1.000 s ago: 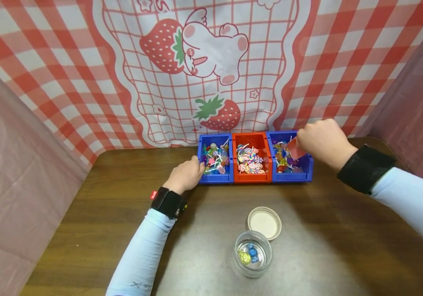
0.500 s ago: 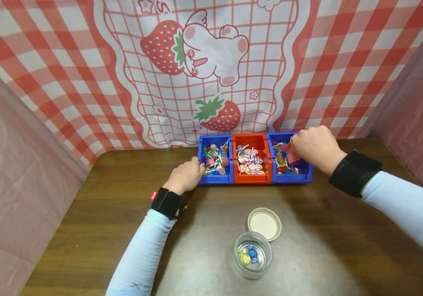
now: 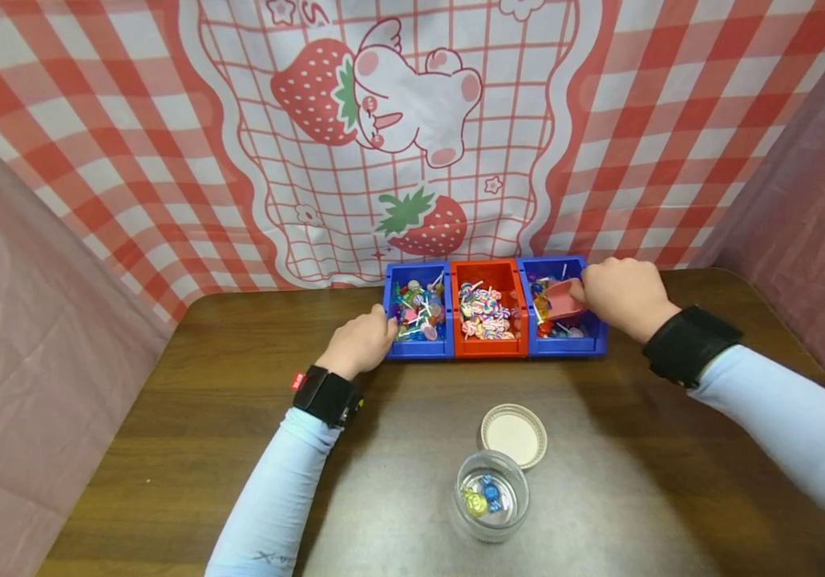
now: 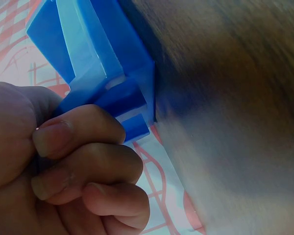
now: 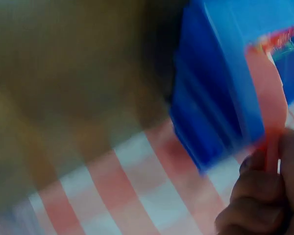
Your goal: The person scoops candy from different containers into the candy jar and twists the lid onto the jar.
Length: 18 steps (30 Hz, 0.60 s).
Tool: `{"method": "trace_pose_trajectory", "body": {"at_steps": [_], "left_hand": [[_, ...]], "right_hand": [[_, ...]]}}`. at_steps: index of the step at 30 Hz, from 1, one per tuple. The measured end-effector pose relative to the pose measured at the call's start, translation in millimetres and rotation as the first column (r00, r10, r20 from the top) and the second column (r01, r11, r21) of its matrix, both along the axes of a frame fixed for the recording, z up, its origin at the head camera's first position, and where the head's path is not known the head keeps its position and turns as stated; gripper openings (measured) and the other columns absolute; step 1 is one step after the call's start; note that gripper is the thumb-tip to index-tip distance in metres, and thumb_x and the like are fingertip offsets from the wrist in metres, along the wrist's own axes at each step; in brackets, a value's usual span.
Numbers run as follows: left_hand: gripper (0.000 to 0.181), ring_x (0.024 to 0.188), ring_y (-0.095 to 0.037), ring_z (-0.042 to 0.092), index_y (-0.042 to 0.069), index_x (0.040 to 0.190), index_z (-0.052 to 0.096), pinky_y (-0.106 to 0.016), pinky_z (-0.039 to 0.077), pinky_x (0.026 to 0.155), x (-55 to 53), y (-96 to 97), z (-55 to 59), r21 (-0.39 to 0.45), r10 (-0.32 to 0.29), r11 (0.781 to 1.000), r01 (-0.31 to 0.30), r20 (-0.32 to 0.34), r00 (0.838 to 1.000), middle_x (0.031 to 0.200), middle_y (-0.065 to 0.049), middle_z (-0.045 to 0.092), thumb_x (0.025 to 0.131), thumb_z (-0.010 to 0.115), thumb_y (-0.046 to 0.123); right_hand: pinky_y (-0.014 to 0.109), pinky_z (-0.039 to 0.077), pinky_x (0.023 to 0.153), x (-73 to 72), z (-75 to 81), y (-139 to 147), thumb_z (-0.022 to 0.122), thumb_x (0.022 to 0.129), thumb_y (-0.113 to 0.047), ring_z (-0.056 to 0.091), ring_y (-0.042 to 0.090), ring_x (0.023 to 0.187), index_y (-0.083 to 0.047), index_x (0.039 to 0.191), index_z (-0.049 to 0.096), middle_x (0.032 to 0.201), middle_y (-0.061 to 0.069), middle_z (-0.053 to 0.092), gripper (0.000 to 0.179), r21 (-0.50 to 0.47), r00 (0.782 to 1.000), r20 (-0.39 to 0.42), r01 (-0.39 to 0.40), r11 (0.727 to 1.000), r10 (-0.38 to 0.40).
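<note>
My right hand point(image 3: 624, 298) grips the handle of a pink scoop point(image 3: 562, 300). The scoop's bowl lies inside the right blue bin point(image 3: 568, 347), among colourful wrapped candies and lollipops. In the right wrist view, curled fingers point(image 5: 257, 196) wrap the scoop handle beside the bin wall. At the other end of the row, my left hand point(image 3: 357, 343) holds the outer side of the left blue bin point(image 3: 421, 350), which contains mixed lollipops. The left wrist view shows its fingers point(image 4: 103, 166) curled by that bin's edge; the exact pinch is partly hidden.
Between the blue bins stands a red bin point(image 3: 491, 348) of swirled lollipops. Nearer on the wooden table, an uncovered glass jar point(image 3: 493, 529) contains yellow and blue wrapped candies. Its round lid point(image 3: 513, 437) lies just behind it. A checked cloth point(image 3: 665, 160) hangs behind the bins.
My right hand has lowered and tipped the scoop, whose bowl now shows flatter among the candies. The left hand keeps its place on the left blue bin.
</note>
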State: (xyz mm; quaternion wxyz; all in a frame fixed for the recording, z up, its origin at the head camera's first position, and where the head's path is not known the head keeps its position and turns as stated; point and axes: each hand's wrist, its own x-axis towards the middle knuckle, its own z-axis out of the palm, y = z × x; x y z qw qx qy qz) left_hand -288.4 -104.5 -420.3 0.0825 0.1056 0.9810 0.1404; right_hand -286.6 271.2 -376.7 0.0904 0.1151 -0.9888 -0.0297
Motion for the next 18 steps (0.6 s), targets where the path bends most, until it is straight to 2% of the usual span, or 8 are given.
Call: {"method": "trace_pose_trajectory", "body": {"at_steps": [5,9,18], "left_hand": [[0.047,0.102,-0.036,0.065,-0.003,0.129,0.049,-0.052,0.051,0.086,-0.5,1.2,-0.3,0.000,-0.003,1.000,0.003,-0.003,1.000,0.115,-0.022,0.065,0.107,0.037,0.037],[0.048,0.103,-0.037,0.065,-0.003,0.129,0.048,-0.052,0.051,0.086,-1.0,1.5,-1.4,-0.001,-0.005,1.000,0.005,-0.004,1.000,0.115,-0.022,0.065,0.107,0.036,0.037],[0.049,0.102,-0.037,0.065,-0.003,0.132,0.047,-0.052,0.051,0.086,-0.9,-1.1,-1.4,-0.002,-0.002,1.000,0.002,-0.002,1.000,0.116,-0.022,0.065,0.106,0.036,0.038]], "right_hand": [[0.052,0.045,0.039,8.4,-11.8,1.4,0.056,0.097,-0.032,0.050,0.034,0.043,-0.005,0.055,0.050,0.053,0.012,0.049,0.050,-0.086,0.996,-0.026,0.084,0.993,-0.087],[0.053,0.045,0.039,10.3,-16.0,1.1,0.056,0.097,-0.034,0.050,0.035,0.044,-0.003,0.055,0.050,0.054,0.014,0.049,0.052,-0.109,0.993,-0.062,0.094,0.990,-0.101],[0.053,0.046,0.042,4.3,-20.0,3.6,0.055,0.097,-0.035,0.050,0.035,0.045,-0.003,0.060,0.055,0.056,0.014,0.052,0.049,-0.146,0.993,-0.062,0.090,0.985,-0.100]]}}
